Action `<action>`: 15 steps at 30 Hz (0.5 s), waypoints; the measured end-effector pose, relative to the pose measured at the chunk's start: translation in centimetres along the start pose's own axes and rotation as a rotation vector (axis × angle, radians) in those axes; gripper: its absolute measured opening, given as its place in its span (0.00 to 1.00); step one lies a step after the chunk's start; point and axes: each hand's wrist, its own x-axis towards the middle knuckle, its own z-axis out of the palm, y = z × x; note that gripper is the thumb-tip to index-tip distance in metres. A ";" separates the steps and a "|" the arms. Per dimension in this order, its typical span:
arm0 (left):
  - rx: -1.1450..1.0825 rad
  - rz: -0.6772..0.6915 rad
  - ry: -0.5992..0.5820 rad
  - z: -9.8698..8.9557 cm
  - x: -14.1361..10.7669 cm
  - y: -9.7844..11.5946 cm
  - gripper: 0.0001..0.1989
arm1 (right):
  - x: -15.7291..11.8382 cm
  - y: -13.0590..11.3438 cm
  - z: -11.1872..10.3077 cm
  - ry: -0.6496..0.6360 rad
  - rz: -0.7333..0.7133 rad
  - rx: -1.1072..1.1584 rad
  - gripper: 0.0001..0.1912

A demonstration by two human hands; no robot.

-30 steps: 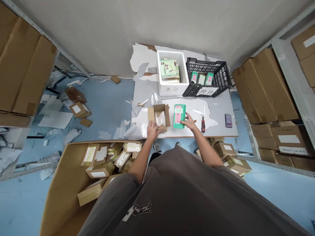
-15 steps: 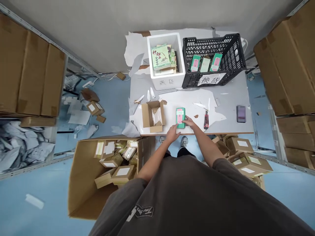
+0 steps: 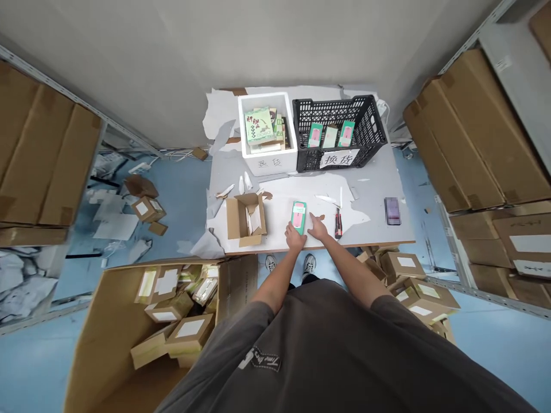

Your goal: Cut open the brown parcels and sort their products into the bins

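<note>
A small green box with a pink front (image 3: 298,215) lies slightly tilted on the table, near the front edge. My left hand (image 3: 295,236) is closed around the box's lower end, fingers at the left and thumb at the right. Just right of the box, my right hand (image 3: 317,227) is apart from it, fingers spread and holding nothing. To the left stands an opened cardboard carton (image 3: 258,223) with white paper inside. A red and black utility knife (image 3: 338,223) rests on the table beyond my right hand.
At the back of the table (image 3: 379,229) stand a white foam bin (image 3: 269,166) with several packets and a black crate (image 3: 370,158) holding similar green boxes. A phone (image 3: 392,211) lies at the right. A large carton (image 3: 103,321) with parcels stands front left.
My right hand has come off the green box and opened beside it. My left hand has moved onto the box's lower end. The camera view has shifted.
</note>
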 end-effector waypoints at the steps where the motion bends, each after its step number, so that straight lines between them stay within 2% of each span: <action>1: 0.002 -0.029 0.015 0.0 0.2 0.0 0.52 | 0.0 -0.1 -0.4 0.011 -0.027 -0.029 0.50; 5: 0.053 -0.088 -0.011 -0.3 1.7 -0.2 0.47 | 0.1 -0.6 -1.6 0.030 -0.069 -0.084 0.48; 8: 0.198 -0.055 -0.093 -1.8 2.6 -0.4 0.40 | 0.1 -1.1 -2.7 0.057 -0.130 -0.156 0.48; 10: 0.323 0.032 -0.173 -3.7 2.9 -0.3 0.37 | 0.1 -1.6 -3.6 0.042 -0.183 -0.205 0.50; 12: 0.439 0.189 -0.238 -6.0 3.0 0.1 0.35 | 0.1 -2.3 -4.6 -0.005 -0.237 -0.245 0.54; 13: 0.488 0.280 -0.254 -7.2 3.0 0.4 0.34 | 0.1 -2.7 -5.1 -0.036 -0.262 -0.264 0.57; 15: 0.512 0.362 -0.260 -9.6 3.2 1.2 0.34 | -0.1 -3.6 -6.0 -0.074 -0.313 -0.299 0.60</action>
